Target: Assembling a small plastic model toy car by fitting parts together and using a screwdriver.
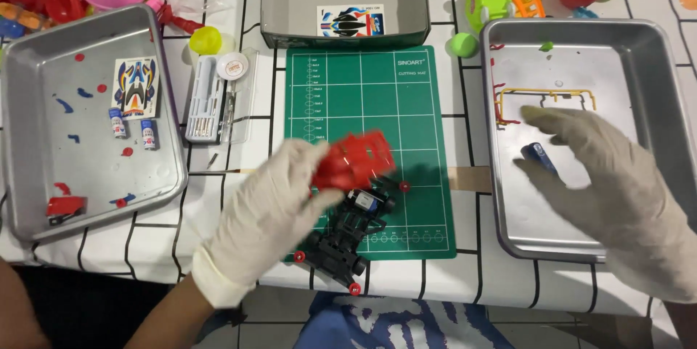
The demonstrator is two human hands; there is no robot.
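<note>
- red plastic is what we are gripping: our left hand, in a pale glove, is pinching the red car body shell by its near edge, lifted and tilted over the green cutting mat.
- we are judging the shell to be light, thin and stiff, with open lattice work that could crack, so taking it by its solid side rails looks safer than by the thin ribs; the glove may be making it a little slippery.
- just beneath the shell, the black chassis with its small motor and red wheel hubs is lying at the mat's near-left corner, partly overhanging onto the counter; it looks denser, with loose little parts, best held across its middle.
- our right hand is hovering open and empty, fingers spread, over the right metal tray, right beside a small blue part.
- a yellow and red parts frame is lying further back in that tray; it looks thin and bendy.
- the left metal tray is carrying a sticker sheet and small bits.
</note>
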